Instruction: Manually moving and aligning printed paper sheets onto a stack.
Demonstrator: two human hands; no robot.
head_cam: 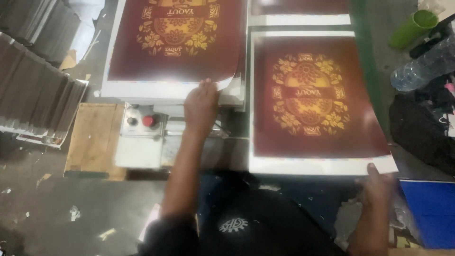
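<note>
A: Two printed sheets are showing, both dark red with gold floral ornament and a white margin. Left sheet (173, 42) is lying on a stack over the machine; right sheet (315, 102) is lying beside it on another stack, just apart across a narrow gap.

B: Surroundings?

A: Item: grey control box (140, 137) with a red button (149, 120), sitting just below the left sheet. Item: wooden board (92, 140), touching the box's left side. Item: stacked grey cardboard (33, 90), far left. Item: clear plastic bottle (419, 68) and green cup (414, 28), lying right of the right sheet, beyond a green strip.

B: Hands?

A: Left hand (201, 106) is reaching forward, arm nearly straight, fingers flat and spread on the near white edge of the left sheet, whose corner is curling up beside it. Whether it is pinching the paper, cannot tell. Right hand (377, 182) is sitting at the near right corner of the right sheet, thumb lying on the margin; fingers below are blurred, so the grip is unclear.

B: Room?

A: Near edges of both sheets are lying free. Bottle and dark cloth (419, 128) are crowding the right side.
</note>
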